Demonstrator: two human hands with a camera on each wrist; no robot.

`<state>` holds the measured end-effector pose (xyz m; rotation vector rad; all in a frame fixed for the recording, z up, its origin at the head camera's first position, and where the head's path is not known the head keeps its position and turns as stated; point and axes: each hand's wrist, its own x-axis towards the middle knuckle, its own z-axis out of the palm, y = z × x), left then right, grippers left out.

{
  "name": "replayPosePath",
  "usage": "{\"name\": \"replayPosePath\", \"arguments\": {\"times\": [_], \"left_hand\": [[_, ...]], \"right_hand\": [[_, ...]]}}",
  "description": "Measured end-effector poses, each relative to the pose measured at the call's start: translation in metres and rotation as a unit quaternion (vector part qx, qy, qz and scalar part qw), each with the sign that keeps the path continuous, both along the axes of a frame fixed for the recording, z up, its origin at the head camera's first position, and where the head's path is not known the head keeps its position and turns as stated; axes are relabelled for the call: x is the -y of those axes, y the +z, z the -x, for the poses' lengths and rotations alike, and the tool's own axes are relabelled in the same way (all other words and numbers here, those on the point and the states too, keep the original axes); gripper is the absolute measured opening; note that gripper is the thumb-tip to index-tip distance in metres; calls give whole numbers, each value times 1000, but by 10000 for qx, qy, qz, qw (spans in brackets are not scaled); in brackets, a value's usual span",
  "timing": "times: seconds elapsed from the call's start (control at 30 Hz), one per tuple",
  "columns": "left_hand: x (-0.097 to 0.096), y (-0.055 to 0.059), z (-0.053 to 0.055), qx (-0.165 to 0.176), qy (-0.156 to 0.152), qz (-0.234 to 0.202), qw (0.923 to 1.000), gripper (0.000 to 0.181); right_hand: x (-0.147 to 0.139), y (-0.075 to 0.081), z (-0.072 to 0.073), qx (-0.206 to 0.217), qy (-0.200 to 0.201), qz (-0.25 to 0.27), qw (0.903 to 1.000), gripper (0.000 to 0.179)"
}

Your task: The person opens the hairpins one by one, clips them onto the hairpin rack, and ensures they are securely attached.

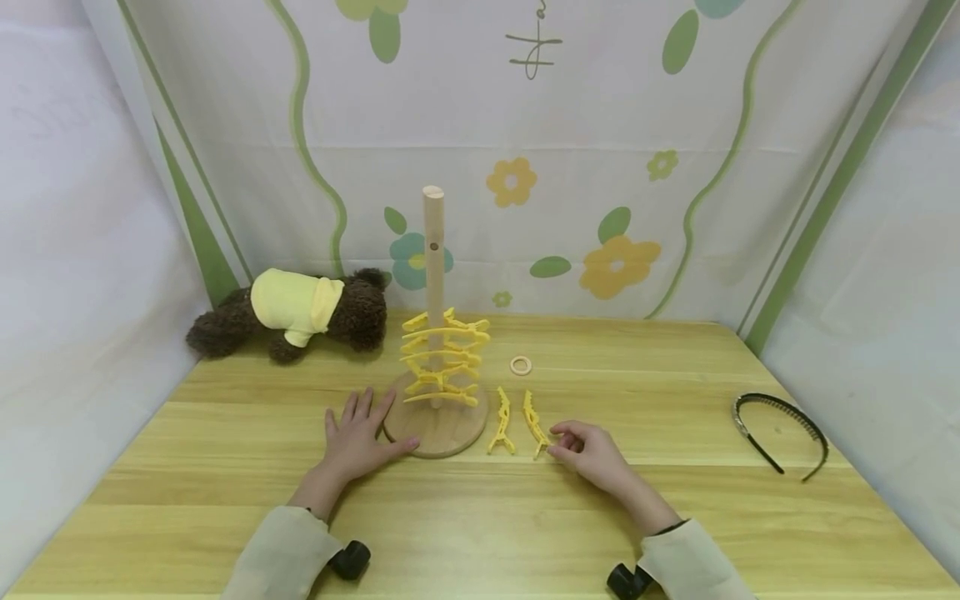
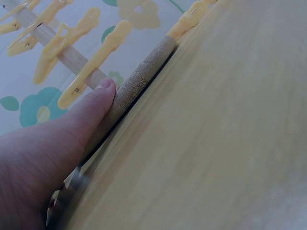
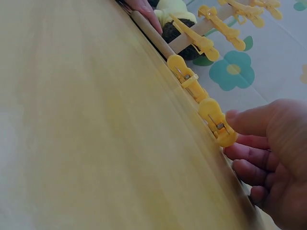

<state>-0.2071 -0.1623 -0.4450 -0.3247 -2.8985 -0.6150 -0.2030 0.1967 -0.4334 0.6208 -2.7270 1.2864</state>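
Two yellow clips lie on the desk (image 1: 375, 533) between the hands. The right clip (image 1: 534, 421) is just beside the right hand (image 1: 596, 454), its forked end at the thumb and forefinger. That hand is partly open, its fingers bent; the right wrist view shows the thumb tip against the clip's edge, but I cannot tell whether it is pinched. The left clip (image 1: 502, 421) lies a little further from that hand, on the side toward the left hand (image 1: 356, 442).

The left hand is open, fingers spread, holding nothing. Its thumb rests on the round base (image 1: 446, 432) of the wooden stand (image 1: 434, 283), which rises between the hands, nearer the left. More clips (image 1: 441, 358) are stacked around its pole.

Beyond the two loose clips, away from both hands, lies a ring (image 1: 513, 366). A teddy (image 1: 288, 300) lies beyond the left hand; a headband (image 1: 739, 417) lies well out past the right.
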Motion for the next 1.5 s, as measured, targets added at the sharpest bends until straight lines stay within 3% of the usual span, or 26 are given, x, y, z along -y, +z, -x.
{"name": "replayPosePath", "arguments": {"times": [0.17, 0.53, 0.7, 0.77, 1.0, 1.3, 1.5], "left_hand": [[0, 0, 0, 21, 23, 8, 10000, 92], [1, -4, 2, 29, 35, 41, 10000, 92], [0, -4, 2, 56, 53, 38, 10000, 93], [-1, -4, 1, 65, 53, 45, 10000, 93], [0, 0, 0, 10, 33, 10, 10000, 93], [0, 0, 0, 42, 33, 25, 10000, 92], [0, 1, 0, 1, 40, 41, 10000, 93]], "right_hand": [[0, -1, 0, -147, -134, -117, 9997, 21], [-3, -3, 3, 0, -1089, 62, 9940, 18], [-5, -4, 4, -233, -1434, 171, 9892, 30], [-4, -4, 4, -302, -1436, 124, 9891, 39], [7, -8, -1, -412, -1573, -951, 9821, 56], [1, -6, -1, -511, -1725, -926, 9793, 42], [-6, -6, 3, -525, -1832, -899, 9776, 44]]}}
